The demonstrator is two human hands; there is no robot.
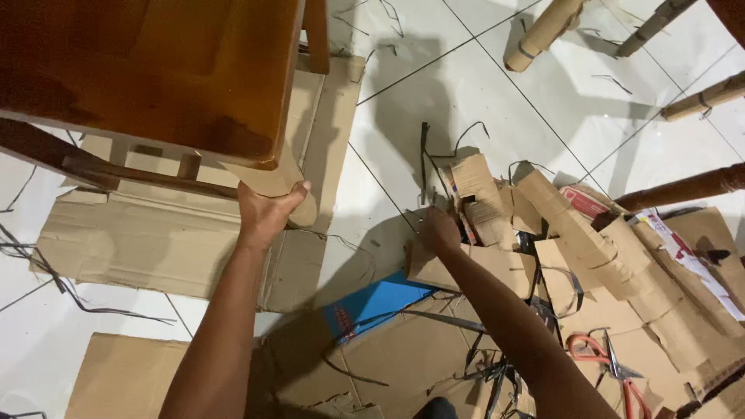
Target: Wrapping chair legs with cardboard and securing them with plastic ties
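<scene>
Both forearms are stretched away from the camera over flattened cardboard (pixel 155 233) on the floor: the wrapped chair leg (pixel 291 190), tilted up-left, is gripped by the left hand (pixel 264 213), while a thin black strap (pixel 424 159), upright just beyond, is pinched by the right hand (pixel 440 230).

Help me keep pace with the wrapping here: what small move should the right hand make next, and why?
Probably lift one dark strap from the cardboard pile and carry it to the chair leg. The left hand grips that leg's cardboard wrap, apparently unbound, while the right hand sits at the pile touching the strap ends.
</scene>
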